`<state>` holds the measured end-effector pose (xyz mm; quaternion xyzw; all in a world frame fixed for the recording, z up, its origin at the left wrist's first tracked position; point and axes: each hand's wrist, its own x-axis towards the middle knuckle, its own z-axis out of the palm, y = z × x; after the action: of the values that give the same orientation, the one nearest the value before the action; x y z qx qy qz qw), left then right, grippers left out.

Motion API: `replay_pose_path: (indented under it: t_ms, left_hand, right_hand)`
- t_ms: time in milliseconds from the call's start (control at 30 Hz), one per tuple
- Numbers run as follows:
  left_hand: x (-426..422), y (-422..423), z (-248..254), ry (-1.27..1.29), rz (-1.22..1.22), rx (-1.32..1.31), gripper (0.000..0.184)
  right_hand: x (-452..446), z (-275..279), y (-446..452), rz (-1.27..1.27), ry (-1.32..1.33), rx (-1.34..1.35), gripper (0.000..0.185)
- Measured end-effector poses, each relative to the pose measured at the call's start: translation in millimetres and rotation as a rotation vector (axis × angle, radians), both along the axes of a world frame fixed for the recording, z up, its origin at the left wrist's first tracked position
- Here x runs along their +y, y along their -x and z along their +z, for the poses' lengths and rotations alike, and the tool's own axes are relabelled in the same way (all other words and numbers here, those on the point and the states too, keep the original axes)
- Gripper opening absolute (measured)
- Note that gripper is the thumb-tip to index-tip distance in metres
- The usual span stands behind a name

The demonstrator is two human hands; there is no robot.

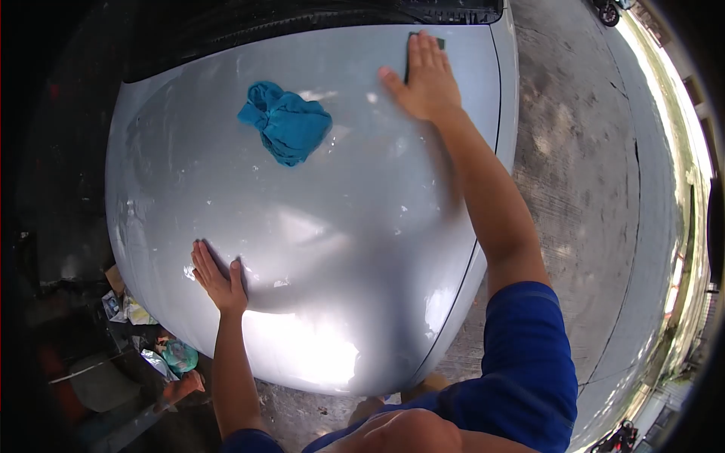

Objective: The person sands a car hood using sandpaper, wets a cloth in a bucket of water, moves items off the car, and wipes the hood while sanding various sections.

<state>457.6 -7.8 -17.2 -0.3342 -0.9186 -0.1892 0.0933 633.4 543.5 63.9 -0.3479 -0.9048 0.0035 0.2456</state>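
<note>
The silver-grey car hood (340, 204) spreads out below me, with white scuffs and dull patches on its surface. My right hand (429, 81) reaches to the far right corner near the windshield. Its fingers lie close together over a dark green pad (441, 44), holding it flat against the hood; most of the pad is hidden, and I cannot tell whether it is sandpaper or a scouring pad. Lower left, my left hand (220, 281) rests on the hood with the thumb apart and nothing in it. A crumpled blue cloth (293, 124) lies on the hood between the two hands.
The dark windshield base (317, 15) borders the hood at the top. Litter and plastic bags (177, 353) lie on the ground at lower left. Concrete floor (574, 166) runs along the right side. A motorcycle wheel (609, 13) shows at top right.
</note>
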Motion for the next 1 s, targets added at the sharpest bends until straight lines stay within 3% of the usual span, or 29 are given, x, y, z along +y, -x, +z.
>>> replay_pose_path:
  t_ms: [67, 167, 267, 300, 500, 600, 733, 767, 800, 867, 933, 1000]
  left_hand:
    - [-6, -3, 1, 0.003, -0.003, -0.014, 0.09]
    - [1, 2, -1, -0.002, -0.006, 0.032, 0.088]
    - [1, 0, 0, -0.031, -0.02, 0.008, 0.087]
    - [2, -1, 1, -0.03, -0.01, 0.003, 0.087]
    - [-1, 2, -5, -0.068, -0.019, 0.015, 0.088]
    - [0, 3, -8, -0.092, -0.004, 0.02, 0.09]
    - [-2, 1, -9, -0.147, -0.045, 0.021, 0.09]
    - [-4, -2, -7, -0.134, -0.078, 0.096, 0.081]
    - [-8, -5, -4, -0.259, -0.221, 0.01, 0.077]
    - [-5, -26, 2, -0.522, -0.497, -0.195, 0.069]
    - [-6, -79, 23, -0.673, -0.698, -0.886, 0.06]
    - [-11, -110, 68, -0.394, -0.707, -1.632, 0.051]
  right_hand:
    - [14, -10, -11, -0.24, 0.001, 0.159, 0.101]
    - [2, 6, -17, -0.079, -0.024, 0.116, 0.098]
    - [-55, -18, -34, 0.069, 0.045, 0.024, 0.096]
    - [-61, -19, -31, -0.015, -0.012, 0.061, 0.09]
    - [-207, -30, -63, 0.311, 0.052, -0.086, 0.077]
    - [-247, -12, -100, 0.381, 0.748, 0.409, 0.074]
    - [-334, 3, -144, 0.295, 1.416, 0.941, 0.064]
    - [-360, 12, -154, 0.274, 1.568, 1.078, 0.061]
    - [-386, 19, -161, 0.256, 1.705, 1.233, 0.058]
    - [-430, 22, -177, 0.142, 1.654, 1.144, 0.052]
    - [-474, 23, -189, 0.016, 1.591, 1.038, 0.047]
    - [-506, 27, -189, -0.05, 1.489, 0.937, 0.045]
